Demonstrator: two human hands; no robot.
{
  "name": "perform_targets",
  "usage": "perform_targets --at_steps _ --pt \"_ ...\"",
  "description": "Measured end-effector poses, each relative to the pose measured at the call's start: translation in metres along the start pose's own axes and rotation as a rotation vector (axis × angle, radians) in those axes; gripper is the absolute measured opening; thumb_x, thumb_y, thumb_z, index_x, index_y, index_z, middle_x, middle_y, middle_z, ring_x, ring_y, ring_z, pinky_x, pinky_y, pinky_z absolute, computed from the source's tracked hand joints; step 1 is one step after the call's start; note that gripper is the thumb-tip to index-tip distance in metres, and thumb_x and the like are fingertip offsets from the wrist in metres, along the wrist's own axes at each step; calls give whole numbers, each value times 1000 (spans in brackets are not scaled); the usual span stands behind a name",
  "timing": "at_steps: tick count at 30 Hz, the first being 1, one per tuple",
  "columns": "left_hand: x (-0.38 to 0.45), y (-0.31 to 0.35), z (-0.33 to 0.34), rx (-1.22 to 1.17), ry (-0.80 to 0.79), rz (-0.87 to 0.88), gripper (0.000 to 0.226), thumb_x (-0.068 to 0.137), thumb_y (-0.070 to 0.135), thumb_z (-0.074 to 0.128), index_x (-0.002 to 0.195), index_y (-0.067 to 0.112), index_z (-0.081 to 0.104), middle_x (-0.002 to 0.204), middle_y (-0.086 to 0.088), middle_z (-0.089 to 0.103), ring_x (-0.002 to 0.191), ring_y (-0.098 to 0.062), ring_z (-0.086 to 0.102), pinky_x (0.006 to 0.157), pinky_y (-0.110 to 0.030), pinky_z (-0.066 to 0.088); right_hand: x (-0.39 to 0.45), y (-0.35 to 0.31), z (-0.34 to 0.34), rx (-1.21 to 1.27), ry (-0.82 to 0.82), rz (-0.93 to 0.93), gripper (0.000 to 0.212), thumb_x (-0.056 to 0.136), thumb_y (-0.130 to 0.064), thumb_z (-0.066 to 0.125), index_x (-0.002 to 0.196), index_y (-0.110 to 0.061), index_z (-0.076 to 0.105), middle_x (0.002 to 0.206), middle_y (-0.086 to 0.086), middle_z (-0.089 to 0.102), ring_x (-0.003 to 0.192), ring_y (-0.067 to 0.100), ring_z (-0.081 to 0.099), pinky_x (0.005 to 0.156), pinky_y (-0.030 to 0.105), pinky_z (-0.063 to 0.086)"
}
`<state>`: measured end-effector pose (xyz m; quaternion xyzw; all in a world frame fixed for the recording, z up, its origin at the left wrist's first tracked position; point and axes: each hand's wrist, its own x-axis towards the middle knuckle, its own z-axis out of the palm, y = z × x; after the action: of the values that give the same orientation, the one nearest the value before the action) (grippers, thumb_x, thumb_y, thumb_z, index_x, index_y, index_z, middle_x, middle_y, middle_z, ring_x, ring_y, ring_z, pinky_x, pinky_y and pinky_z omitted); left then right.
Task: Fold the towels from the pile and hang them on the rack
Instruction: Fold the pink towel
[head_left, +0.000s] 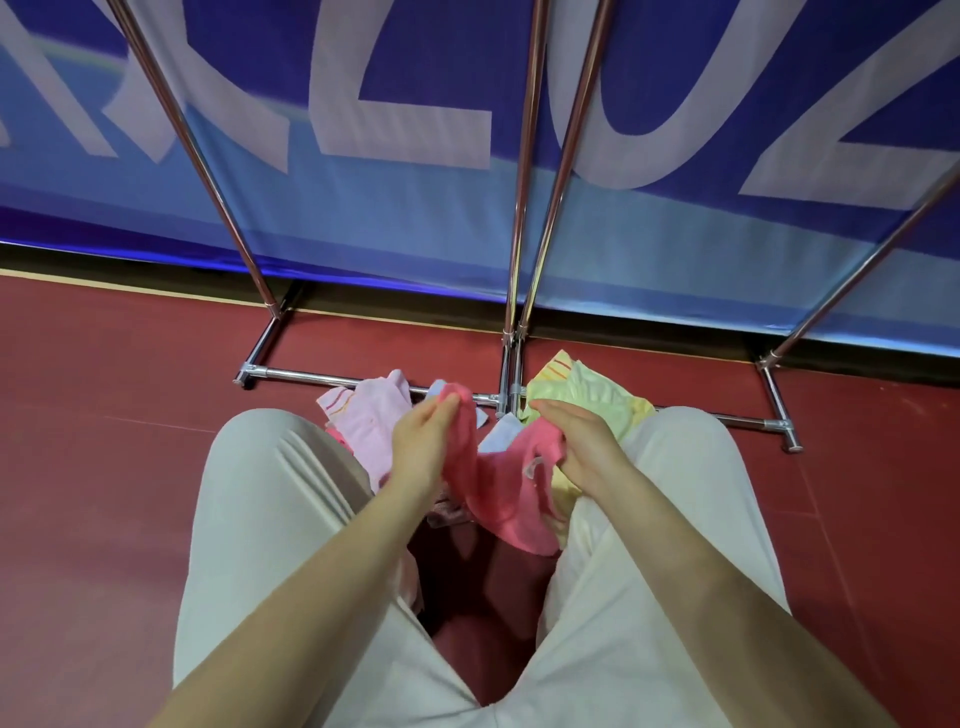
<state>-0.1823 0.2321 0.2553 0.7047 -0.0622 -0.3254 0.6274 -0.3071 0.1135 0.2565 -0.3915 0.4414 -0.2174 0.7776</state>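
While both hands (423, 447) (582, 447) grip it, pink towel (498, 488) apparently sags lengthwise between them.

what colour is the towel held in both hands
Coral pink towel, gripped by the left hand and right hand; clearest in the head view.

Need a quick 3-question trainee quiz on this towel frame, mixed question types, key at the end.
1. True or false: both the left hand and the right hand grip the coral-pink terry towel.
2. Which towel lies just beyond the right hand? A) pale yellow-green towel B) black towel C) white towel
3. Fill in: no towel hangs on the chrome tube ____ in view.

Key: 1 true; 2 A; 3 rack
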Motion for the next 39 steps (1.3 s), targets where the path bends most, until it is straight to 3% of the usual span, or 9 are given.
perform_targets --at_steps 6,9,12,16,20,24,29,32,39 --pt "-27 -15 26 -119 -150 -37 22 98 25 54 102 14 73 89 -6 72 86 -24 64 78 -35 50 -16 6 31 78 -49 -101 15 91 5 55 83 0 67 70 11 68 59 15 65 54 21 53" --pt "-28 -13 27 -347 -167 -131 24 100 14 47 92 7 69 80 -8 68 73 -17 65 69 -26 51 -15 14 37 -14 -93 -168 18 93 3 52 89 -1 69 71 7 70 67 17 66 65 22 56" --pt "-19 -9 16 -404 -125 -185 25 101 14 48 107 -3 65 89 -12 67 69 -12 68 59 -19 54 -13 14 39 -92 -171 -196 20 92 4 55 107 0 67 84 9 72 81 19 71 75 22 56" --pt "-20 -8 11 -409 -168 -178 33 103 15 41 107 -8 64 83 -13 70 66 -14 68 56 -20 54 -12 16 40 -530 -154 -399 23 84 2 64 90 -18 73 84 1 69 74 3 67 74 17 52" --pt "-23 -9 11 -372 -176 -132 26 100 8 41 101 -7 63 75 -10 67 60 -12 62 49 -17 48 -8 24 37 -815 -139 -675 11 81 -5 73 88 -12 75 82 -3 56 71 1 55 69 10 44" --pt "-21 -12 11 -364 -133 -103 24 101 10 44 107 -2 63 90 -15 66 80 -18 62 63 -19 53 -6 23 33 -873 -145 -808 3 81 -10 73 83 -13 74 82 -9 50 75 0 53 70 10 40" --pt "-19 -16 13 -218 -55 -22 25 101 13 47 113 7 67 112 -17 69 100 -26 65 92 -38 54 0 21 27 -887 -88 -896 5 84 -12 68 80 -15 69 94 -14 60 102 2 54 90 11 38" --pt "-19 -12 13 -227 -25 -23 25 100 15 49 116 11 68 111 -11 69 95 -19 64 79 -29 54 -6 18 24 -814 -122 -761 15 87 -12 66 80 -25 63 80 -22 63 84 3 60 77 15 45" --pt "-27 -9 11 -61 -145 75 26 99 17 51 117 11 69 107 -7 71 97 -5 64 101 -33 45 -12 19 28 -678 -84 -727 16 87 -11 66 77 -22 61 74 -18 62 71 1 57 68 13 43"
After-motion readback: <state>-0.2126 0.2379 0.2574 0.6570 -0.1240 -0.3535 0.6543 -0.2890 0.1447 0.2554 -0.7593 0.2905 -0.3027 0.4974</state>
